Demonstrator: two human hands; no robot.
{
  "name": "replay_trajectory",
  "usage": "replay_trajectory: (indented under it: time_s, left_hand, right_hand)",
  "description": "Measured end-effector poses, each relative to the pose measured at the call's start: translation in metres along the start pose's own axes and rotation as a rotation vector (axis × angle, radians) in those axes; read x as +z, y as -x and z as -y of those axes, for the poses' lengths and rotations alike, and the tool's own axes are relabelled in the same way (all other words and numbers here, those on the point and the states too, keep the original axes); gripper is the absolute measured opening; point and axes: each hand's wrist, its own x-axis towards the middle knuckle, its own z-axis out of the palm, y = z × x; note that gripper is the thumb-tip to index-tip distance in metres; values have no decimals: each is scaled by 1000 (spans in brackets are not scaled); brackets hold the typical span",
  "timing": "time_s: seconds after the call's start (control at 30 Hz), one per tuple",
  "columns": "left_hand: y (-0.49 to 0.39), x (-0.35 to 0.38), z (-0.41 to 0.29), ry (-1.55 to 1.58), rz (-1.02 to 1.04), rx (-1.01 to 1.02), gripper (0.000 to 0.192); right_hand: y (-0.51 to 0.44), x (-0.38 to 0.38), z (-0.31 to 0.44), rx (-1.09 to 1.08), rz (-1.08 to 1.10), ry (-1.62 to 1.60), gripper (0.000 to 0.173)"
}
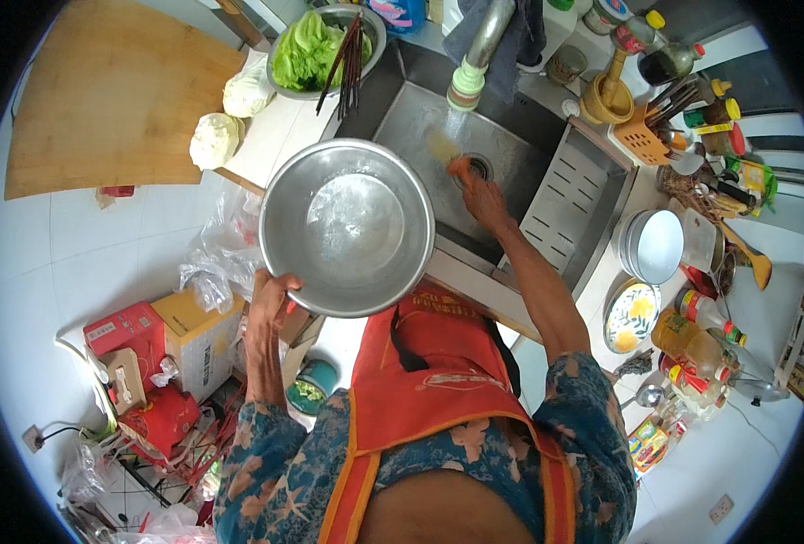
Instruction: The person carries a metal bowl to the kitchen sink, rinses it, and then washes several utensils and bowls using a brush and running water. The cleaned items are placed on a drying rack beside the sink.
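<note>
My left hand (274,294) grips the near left rim of a round stainless steel basin (347,228), tilted with its inside towards me. My right hand (478,194) reaches into the metal sink (422,136), its fingers near the drain (478,165). Water runs from the faucet (466,85) just beyond them. A blurred yellowish patch shows by the fingertips; whether it is a thing in my fingers or in the water is unclear.
A bowl of lettuce (310,54) with dark chopsticks (351,64) across it stands behind the basin. Two pale cabbages (217,139) sit left of it, by a wooden board (109,102). Stacked white bowls (655,246) and a patterned plate (633,316) are on the right counter.
</note>
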Motion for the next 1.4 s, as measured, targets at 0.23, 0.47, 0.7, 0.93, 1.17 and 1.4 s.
replay_trajectory:
  time_s: [0.23,0.47,0.7,0.93,1.17,1.4]
  left_hand:
    - [1,-17,12,200,-42,66,12]
    - [-6,-3,10,215,-68,83,11]
    - [-7,-4,5,206,3,113,9]
    - [-17,5,1,150,24,118,11]
    - [-13,6,-8,154,65,112,19]
    - [-22,4,1,55,69,140,18]
  right_hand:
    - [4,-61,68,94,33,-124,25]
    - [1,13,-7,58,88,7,29]
    - [21,-60,66,130,-35,12,29]
    - [-9,57,-50,-19,-11,-54,31]
    - [0,-7,42,155,-70,-50,36]
    - [-32,-8,31,605,393,-705,34]
